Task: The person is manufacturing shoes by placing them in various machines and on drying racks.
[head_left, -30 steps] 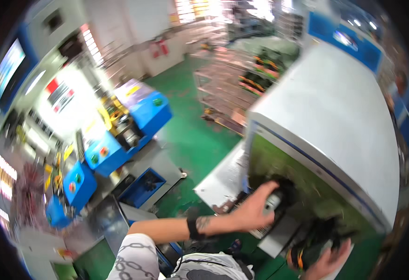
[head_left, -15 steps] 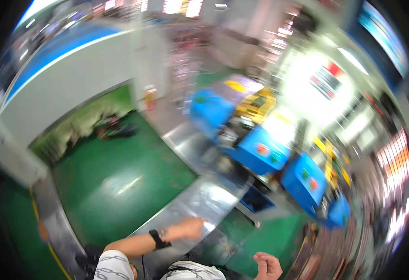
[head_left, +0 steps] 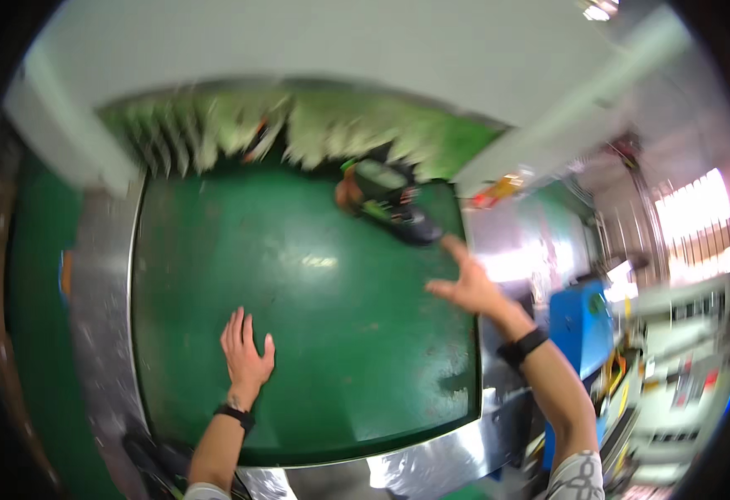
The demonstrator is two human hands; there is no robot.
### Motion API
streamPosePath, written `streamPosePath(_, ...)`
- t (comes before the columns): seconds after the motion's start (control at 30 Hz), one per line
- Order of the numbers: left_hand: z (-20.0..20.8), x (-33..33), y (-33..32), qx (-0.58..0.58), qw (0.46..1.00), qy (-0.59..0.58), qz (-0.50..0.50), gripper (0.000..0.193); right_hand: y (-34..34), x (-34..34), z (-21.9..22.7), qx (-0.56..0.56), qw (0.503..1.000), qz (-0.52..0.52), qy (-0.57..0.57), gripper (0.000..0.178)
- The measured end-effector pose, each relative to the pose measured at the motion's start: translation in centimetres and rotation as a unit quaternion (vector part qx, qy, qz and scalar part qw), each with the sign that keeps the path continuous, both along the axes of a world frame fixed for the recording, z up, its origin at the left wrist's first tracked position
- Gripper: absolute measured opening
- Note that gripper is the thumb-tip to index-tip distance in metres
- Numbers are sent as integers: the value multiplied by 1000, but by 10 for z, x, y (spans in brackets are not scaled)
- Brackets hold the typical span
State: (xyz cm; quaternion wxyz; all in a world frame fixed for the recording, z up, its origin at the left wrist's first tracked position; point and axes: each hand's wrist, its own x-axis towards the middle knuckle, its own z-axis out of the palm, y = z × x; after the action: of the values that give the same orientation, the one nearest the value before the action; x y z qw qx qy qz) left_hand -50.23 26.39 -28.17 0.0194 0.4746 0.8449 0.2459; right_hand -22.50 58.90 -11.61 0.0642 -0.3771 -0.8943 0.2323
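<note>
A dark shoe (head_left: 390, 196) with green trim and a brown patch at one end lies on the green flat bed (head_left: 306, 333), near the fringed curtain (head_left: 331, 137). Its tip points toward my right hand (head_left: 469, 283), which is open, thumb and forefinger spread, just short of the shoe or at its tip; I cannot tell if they touch. My left hand (head_left: 246, 354) is open and empty over the nearer left part of the bed. Both wrists wear black bands. Under the curtain, another dark item with an orange mark (head_left: 260, 137) is partly hidden by the strips.
A shiny metal frame (head_left: 110, 317) borders the bed. The pale housing (head_left: 323, 42) rises above the curtain. Right of the bed are a blue machine (head_left: 581, 325) and a red and yellow item (head_left: 498, 187). An orange and blue thing (head_left: 65, 271) sits at the left frame.
My view has swung left from the blue machines to the curtained bed. Both hands have moved from the lower edge out over the bed, fingers spread. The shoe now appears closer.
</note>
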Motion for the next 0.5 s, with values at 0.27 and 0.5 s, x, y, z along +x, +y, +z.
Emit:
streamPosePath(0.27,0,-1,12,20,999,-42,-6,50,85,-118,-78,30,990,-133,-30,63)
streamPosePath(0.5,-18,5,-12,10,999,-25,18,55,-127,-44,-48,-463,831,-206,227,43)
